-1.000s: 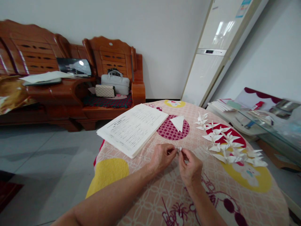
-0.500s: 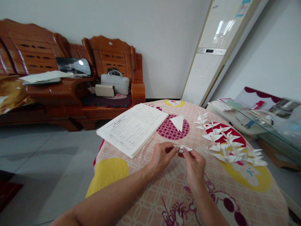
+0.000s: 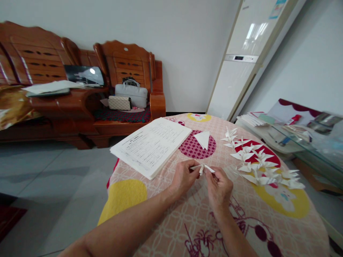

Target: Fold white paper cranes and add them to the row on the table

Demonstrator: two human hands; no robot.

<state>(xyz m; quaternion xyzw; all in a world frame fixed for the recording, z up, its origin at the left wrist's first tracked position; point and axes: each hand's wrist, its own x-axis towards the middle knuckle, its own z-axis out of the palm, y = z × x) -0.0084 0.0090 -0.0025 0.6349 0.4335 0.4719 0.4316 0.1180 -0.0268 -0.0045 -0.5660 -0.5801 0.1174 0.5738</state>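
Between my two hands is a small white folded paper crane [image 3: 203,168], its wings spread to both sides above the tablecloth. My left hand [image 3: 185,175] pinches its left wing between thumb and fingers. On the other side, my right hand [image 3: 219,186] is closed on the paper near the middle and right wing. Several finished-looking white paper cranes [image 3: 253,157] stand grouped to the right of my hands. Beyond my hands lies a white folded paper triangle [image 3: 203,139] on a purple checked circle of the cloth.
A thick stack of printed sheets [image 3: 152,146] lies at the table's left. The round table has a patterned cloth [image 3: 171,228]. A glass-topped stand [image 3: 302,142] with clutter adjoins on the right. Wooden chairs [image 3: 128,64] with bags and a tall air conditioner [image 3: 235,71] stand behind.
The paper has turned so its wings now show spread on both sides of the body. My right hand has shifted slightly left and its fingers have moved along the paper.
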